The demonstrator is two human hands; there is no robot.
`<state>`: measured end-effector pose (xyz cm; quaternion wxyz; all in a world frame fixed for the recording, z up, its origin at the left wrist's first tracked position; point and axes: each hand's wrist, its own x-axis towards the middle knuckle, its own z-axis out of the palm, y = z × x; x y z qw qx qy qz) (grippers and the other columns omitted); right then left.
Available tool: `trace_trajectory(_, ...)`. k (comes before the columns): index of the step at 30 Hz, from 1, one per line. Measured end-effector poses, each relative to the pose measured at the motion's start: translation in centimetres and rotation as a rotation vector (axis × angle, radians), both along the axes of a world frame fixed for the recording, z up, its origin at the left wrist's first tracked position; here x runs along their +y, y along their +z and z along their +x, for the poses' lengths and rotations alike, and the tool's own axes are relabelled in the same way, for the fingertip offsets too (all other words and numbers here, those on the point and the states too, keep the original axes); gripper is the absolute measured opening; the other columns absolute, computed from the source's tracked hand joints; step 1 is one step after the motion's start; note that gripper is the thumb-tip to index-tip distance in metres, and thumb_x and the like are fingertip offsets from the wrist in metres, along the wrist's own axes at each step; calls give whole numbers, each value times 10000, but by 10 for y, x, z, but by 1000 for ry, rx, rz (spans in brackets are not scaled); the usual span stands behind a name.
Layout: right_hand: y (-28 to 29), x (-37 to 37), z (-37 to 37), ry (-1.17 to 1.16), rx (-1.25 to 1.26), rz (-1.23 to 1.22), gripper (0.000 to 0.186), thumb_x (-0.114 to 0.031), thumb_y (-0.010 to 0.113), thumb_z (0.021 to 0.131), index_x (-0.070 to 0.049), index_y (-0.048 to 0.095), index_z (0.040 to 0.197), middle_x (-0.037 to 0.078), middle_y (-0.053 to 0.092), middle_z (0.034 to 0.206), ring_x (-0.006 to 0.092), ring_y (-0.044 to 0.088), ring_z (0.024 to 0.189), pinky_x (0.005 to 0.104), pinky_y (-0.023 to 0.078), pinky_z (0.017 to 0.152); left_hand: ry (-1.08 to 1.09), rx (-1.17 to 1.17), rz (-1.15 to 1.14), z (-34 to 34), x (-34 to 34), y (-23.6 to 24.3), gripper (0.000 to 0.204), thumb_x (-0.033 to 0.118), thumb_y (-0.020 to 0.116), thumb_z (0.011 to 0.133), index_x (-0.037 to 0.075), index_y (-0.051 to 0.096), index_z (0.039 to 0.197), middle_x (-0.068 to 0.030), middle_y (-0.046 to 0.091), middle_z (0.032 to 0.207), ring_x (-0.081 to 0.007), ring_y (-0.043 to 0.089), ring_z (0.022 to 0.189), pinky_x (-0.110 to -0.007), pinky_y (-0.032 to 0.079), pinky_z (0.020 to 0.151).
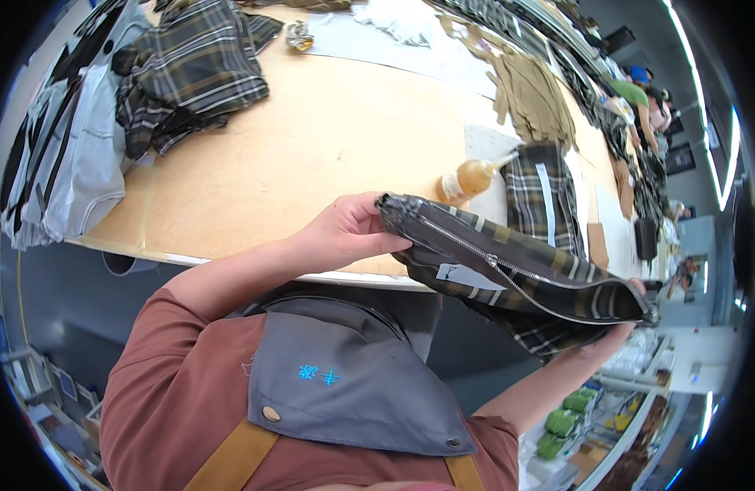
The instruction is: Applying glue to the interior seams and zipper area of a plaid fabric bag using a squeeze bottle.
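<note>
A dark plaid fabric piece with a metal zipper point(525, 266) stretches between my two hands over the table's near edge. My left hand point(349, 233) pinches its left end, the thumb on the dark lining and the fingers around the frayed edge. At the other end my right hand point(610, 337) grips the piece from below and behind, and most of its fingers are hidden by the cloth. The zipper is parted toward the right, and its pull point(492, 261) hangs near the middle. A white label point(467, 277) shows on the plaid side facing me.
Beyond the piece, a bottle of amber liquid point(466, 182) with a nozzle leans beside folded plaid cloth point(520, 184) on the wooden table point(336, 131). Plaid point(205, 61) and pale grey garments point(91, 155) are piled at left, brown cloth point(537, 98) at far right. A green-topped person point(631, 94) stands farther off.
</note>
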<state>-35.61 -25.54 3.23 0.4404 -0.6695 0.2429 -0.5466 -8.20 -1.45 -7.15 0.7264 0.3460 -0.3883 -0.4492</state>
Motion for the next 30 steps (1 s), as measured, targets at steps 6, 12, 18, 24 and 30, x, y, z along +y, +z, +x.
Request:
trace_trajectory(6, -49, -2, -81, -6, -146, 292, 369, -273, 622, 812, 3, 532, 1038, 49, 582, 911, 121, 574, 818, 241, 469, 734, -137, -74, 104, -35, -32, 5, 241, 27, 521, 874, 17, 526, 1115, -16, 586, 981, -64, 546, 861, -228, 475, 747)
trace_trajectory(12, -68, -11, -117, 27, -410, 634, 251, -126, 616, 805, -4, 542, 1011, 63, 594, 914, 154, 590, 839, 274, 495, 752, -123, -159, 276, -58, -59, 17, 201, 57, 510, 885, 24, 567, 1076, 18, 600, 887, -34, 532, 794, -198, 449, 684)
trace_trajectory(18, -83, -4, -144, -71, -167, 573, 223, -52, 627, 762, -27, 517, 954, 53, 604, 832, 128, 601, 742, 242, 506, 649, -134, -328, 335, -58, -109, 57, 183, 68, 501, 888, -14, 580, 1031, -13, 615, 925, -75, 552, 865, -224, 450, 777)
trace_trajectory(24, -112, 14, -164, -194, -231, 465, 133, -85, 599, 774, -18, 542, 873, 45, 571, 796, 109, 553, 715, 221, 449, 652, -234, -556, 240, -52, -187, 100, 198, 67, 506, 881, 2, 584, 1051, -22, 630, 925, -74, 569, 805, -225, 462, 726)
trace_trajectory(30, -108, -7, -152, -151, -443, 448, 163, -62, 619, 753, -2, 553, 889, 49, 577, 827, 125, 566, 755, 227, 456, 696, -320, -843, 149, -28, -254, 126, 219, 66, 511, 882, 19, 585, 1083, -41, 634, 986, -109, 587, 917, -266, 465, 839)
